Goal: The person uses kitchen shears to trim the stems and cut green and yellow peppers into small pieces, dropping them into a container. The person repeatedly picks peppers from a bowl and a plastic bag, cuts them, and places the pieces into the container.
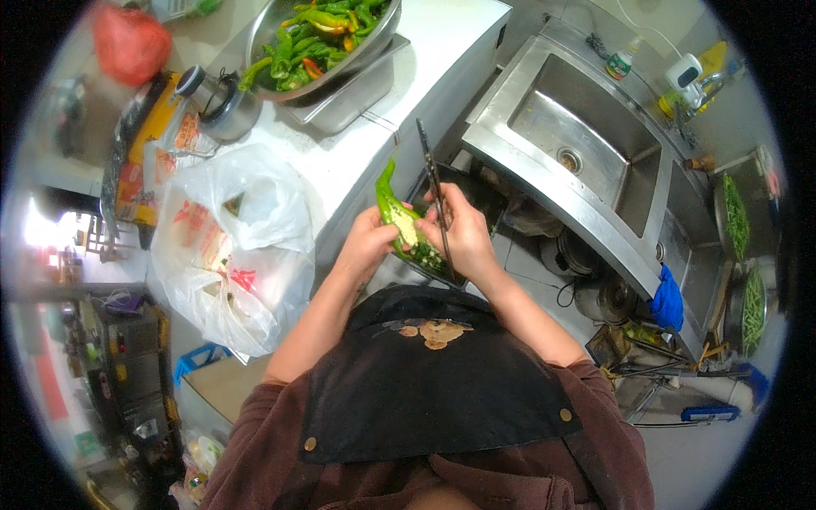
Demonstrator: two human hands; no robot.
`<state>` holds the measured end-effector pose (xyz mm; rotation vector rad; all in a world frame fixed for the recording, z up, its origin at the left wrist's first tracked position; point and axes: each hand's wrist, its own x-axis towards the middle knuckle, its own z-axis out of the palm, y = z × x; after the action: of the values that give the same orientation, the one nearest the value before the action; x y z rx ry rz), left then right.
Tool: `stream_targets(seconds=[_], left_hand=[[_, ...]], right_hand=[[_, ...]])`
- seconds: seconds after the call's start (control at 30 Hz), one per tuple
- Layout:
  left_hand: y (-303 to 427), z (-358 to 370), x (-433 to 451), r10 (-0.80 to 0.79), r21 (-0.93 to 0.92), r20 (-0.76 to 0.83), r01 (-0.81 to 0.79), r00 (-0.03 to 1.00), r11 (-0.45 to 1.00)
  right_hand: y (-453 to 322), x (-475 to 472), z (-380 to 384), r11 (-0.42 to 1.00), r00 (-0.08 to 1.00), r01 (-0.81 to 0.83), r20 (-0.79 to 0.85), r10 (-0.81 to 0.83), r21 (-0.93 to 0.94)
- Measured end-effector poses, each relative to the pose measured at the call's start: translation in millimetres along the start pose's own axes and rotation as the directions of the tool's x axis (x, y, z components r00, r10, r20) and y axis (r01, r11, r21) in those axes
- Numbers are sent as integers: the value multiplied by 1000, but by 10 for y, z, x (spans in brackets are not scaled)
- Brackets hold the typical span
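A green chili pepper point(388, 199), split lengthwise with its pale seeded core showing, is held between both hands. My left hand point(370, 237) grips its left side. My right hand point(460, 224) holds a dark, thin stick-like tool point(428, 148), possibly a chopstick or narrow knife, upright along the fingers, while its fingertips touch the opened pepper. Below the hands, a dark container point(440, 275) has pale seeds and green bits in it. At the top, a steel bowl point(257, 39) full of green, yellow and orange peppers rests on a rectangular steel pan point(357, 102).
A white counter point(440, 32) lies ahead, bearing a white plastic bag point(255, 255) at left and a steel jar point(233, 115). To the right stands a steel double sink point(574, 121) with a blue cloth point(666, 299) over its edge and pots point(602, 296) beneath.
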<state>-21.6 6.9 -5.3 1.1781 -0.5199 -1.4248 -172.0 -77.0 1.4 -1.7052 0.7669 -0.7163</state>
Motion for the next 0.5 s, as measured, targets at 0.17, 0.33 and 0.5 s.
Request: stream_targets(seconds=[0.17,0.33,0.5], left_hand=[[-28,48,23,42,-18,19,-42,999,999],[-75,97,86,77,-31,-58,-79,995,996],[-148,134,118,122,265,-44,-106,992,958]], right_hand=[[19,35,20,957,985,119,-93,-149,-265],[44,7,66,966,986,137,-59,-154,-220],[102,57,93,954,989,123,-43,-140,-274]])
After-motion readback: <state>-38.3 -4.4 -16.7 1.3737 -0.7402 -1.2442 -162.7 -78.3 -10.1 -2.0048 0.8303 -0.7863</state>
